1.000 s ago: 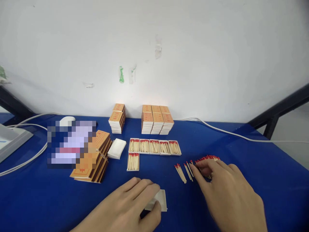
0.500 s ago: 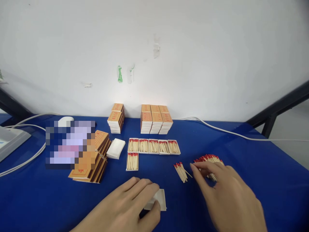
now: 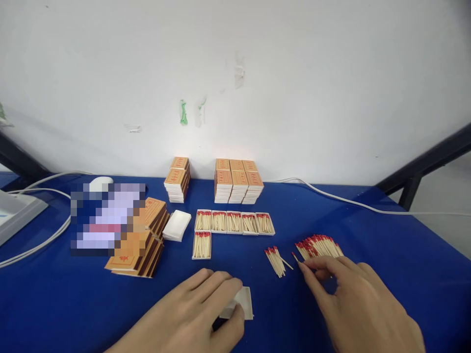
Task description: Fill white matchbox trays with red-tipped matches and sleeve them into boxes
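My left hand (image 3: 206, 314) is closed on a white tray (image 3: 243, 301) near the front edge of the view, its fingers over the tray's left side. Between thumb and forefinger, my right hand (image 3: 353, 299) pinches a single match (image 3: 295, 257), red head pointing away. Just behind that hand lies a large pile of matches (image 3: 318, 245). To its left is a small group of matches (image 3: 275, 262) on the blue table (image 3: 257, 274). Several trays filled with matches (image 3: 234, 223) form a row, with one more filled tray (image 3: 202, 245) in front of the row's left end.
Stacked matchboxes (image 3: 239, 180) stand against the wall, a narrower stack (image 3: 177, 180) left of them. Further left are white trays (image 3: 177, 225), piled orange sleeves (image 3: 138, 250), a blurred flat object (image 3: 117, 211), a white mouse (image 3: 101, 184) and cables (image 3: 338, 196).
My right hand has moved slightly right and toward me, uncovering more of the large pile; a single match now shows at its fingertips. My left hand and the tray have stayed put.
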### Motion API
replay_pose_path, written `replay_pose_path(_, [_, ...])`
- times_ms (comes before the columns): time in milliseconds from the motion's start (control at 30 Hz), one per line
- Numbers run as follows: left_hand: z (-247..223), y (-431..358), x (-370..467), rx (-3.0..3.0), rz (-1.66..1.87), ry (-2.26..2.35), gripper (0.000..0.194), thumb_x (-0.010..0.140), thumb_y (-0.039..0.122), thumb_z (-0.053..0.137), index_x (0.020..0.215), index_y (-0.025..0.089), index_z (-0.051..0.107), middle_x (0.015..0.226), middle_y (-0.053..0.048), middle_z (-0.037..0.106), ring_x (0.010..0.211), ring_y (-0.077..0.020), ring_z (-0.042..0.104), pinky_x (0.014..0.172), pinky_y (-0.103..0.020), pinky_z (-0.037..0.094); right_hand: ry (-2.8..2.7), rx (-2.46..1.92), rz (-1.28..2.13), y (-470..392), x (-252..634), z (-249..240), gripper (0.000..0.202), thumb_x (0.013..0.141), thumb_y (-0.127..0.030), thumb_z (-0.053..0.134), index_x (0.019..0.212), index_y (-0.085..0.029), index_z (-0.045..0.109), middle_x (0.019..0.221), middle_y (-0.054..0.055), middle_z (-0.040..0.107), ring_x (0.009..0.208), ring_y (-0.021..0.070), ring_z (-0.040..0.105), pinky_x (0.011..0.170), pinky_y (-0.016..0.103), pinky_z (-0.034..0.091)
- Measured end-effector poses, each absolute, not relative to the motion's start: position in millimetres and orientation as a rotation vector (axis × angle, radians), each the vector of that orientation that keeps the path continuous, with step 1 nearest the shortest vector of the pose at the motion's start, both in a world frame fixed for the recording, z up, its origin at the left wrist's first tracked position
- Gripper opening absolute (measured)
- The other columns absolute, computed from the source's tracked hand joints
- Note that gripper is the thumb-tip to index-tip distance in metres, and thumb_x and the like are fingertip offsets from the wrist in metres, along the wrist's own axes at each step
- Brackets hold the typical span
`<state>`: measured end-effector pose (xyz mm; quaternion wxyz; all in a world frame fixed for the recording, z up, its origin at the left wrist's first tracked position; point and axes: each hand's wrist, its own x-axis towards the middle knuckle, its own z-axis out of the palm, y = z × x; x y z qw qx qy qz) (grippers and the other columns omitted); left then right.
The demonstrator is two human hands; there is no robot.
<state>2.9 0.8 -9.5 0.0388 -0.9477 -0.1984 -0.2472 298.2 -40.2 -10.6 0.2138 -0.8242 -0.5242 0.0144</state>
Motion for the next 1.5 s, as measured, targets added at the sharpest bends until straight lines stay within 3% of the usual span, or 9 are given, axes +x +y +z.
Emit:
replay_pose_path(133, [-7.9,2.8,4.7,-2.900,-0.774,-0.602,0.026,0.123,0.017,0.050,0.114,0.019,0.075,0.121,-0.011,0.080,0.113,-0.0266,0.078,0.102,-0.039,0.067,-1.424,-2.266,0.071,-27.4,288.3,-1.9,0.047,0.089,-0.070,0.054,0.082,-0.037,0.085,0.087,0.010,0.080,0.082,0.0374,0.075,0.058,0.043,0.051])
replay_pose_path(367, [-18.2,1.0,4.8,-2.846,-0.855,-0.604,0.028,0.122,0.017,0.048,0.110,0.020,0.074,0.122,-0.011,0.080,0.113,-0.0270,0.077,0.100,-0.039,0.067,-1.431,-2.166,0.274,-28.9,283.5,-6.0,0.042,0.092,-0.072,0.061,0.087,-0.040,0.088,0.104,0.003,0.089,0.097,0.0376,0.083,0.074,0.050,0.061])
replay_pose_path(500, [-10.0,1.8,5.9,-2.917,-0.725,-0.612,0.023,0.121,0.016,0.054,0.116,0.018,0.076,0.124,-0.013,0.081,0.113,-0.0283,0.078,0.101,-0.041,0.068,-1.403,-2.194,0.016,-36.7,290.9,-11.2,0.046,0.097,-0.072,0.056,0.102,-0.041,0.088,0.110,0.004,0.087,0.099,0.0405,0.081,0.068,0.050,0.059])
replay_pose_path(833, [-23.1,2.9,7.4,-2.840,-0.875,-0.611,0.030,0.122,0.016,0.046,0.109,0.020,0.073,0.118,-0.010,0.079,0.106,-0.0260,0.077,0.094,-0.038,0.068,-1.627,-2.166,-0.422,-37.3,292.8,-22.7,0.059,0.113,-0.062,0.038,0.100,-0.028,0.085,0.097,0.011,0.083,0.095,0.0385,0.073,0.055,0.044,0.051])
replay_pose_path(1067, [-26.4,2.8,6.6,-2.833,-0.879,-0.605,0.025,0.120,0.015,0.051,0.110,0.020,0.072,0.121,-0.011,0.077,0.110,-0.0262,0.075,0.098,-0.038,0.065,-1.589,-2.159,-0.233,-35.3,292.8,-19.8,0.061,0.111,-0.071,0.042,0.090,-0.034,0.085,0.094,0.007,0.084,0.092,0.0357,0.076,0.056,0.041,0.052])
replay_pose_path(1233, [-24.0,2.3,5.7,-2.849,-0.846,-0.595,0.015,0.118,0.018,0.060,0.111,0.019,0.073,0.122,-0.012,0.077,0.112,-0.0272,0.075,0.099,-0.039,0.066,-1.565,-2.148,-0.120,-31.1,282.1,-13.3,0.067,0.110,-0.078,0.042,0.089,-0.033,0.086,0.101,0.011,0.087,0.100,0.0386,0.080,0.062,0.044,0.056])
replay_pose_path(1333, [-23.6,2.9,5.3,-2.858,-0.831,-0.590,0.019,0.119,0.017,0.057,0.112,0.019,0.074,0.123,-0.013,0.079,0.113,-0.0279,0.076,0.099,-0.040,0.066,-1.567,-2.139,-0.016,-30.7,275.5,-9.8,0.067,0.109,-0.079,0.043,0.088,-0.034,0.087,0.101,0.009,0.087,0.093,0.0371,0.082,0.060,0.043,0.055])
replay_pose_path(1500, [-27.0,2.4,4.8,-2.847,-0.840,-0.607,0.008,0.116,0.020,0.065,0.112,0.020,0.073,0.125,-0.012,0.078,0.116,-0.0273,0.075,0.103,-0.040,0.065,-1.545,-2.147,-0.056,-42.4,290.6,-15.1,0.060,0.108,-0.079,0.047,0.096,-0.037,0.088,0.105,0.007,0.087,0.087,0.0360,0.079,0.061,0.044,0.056])
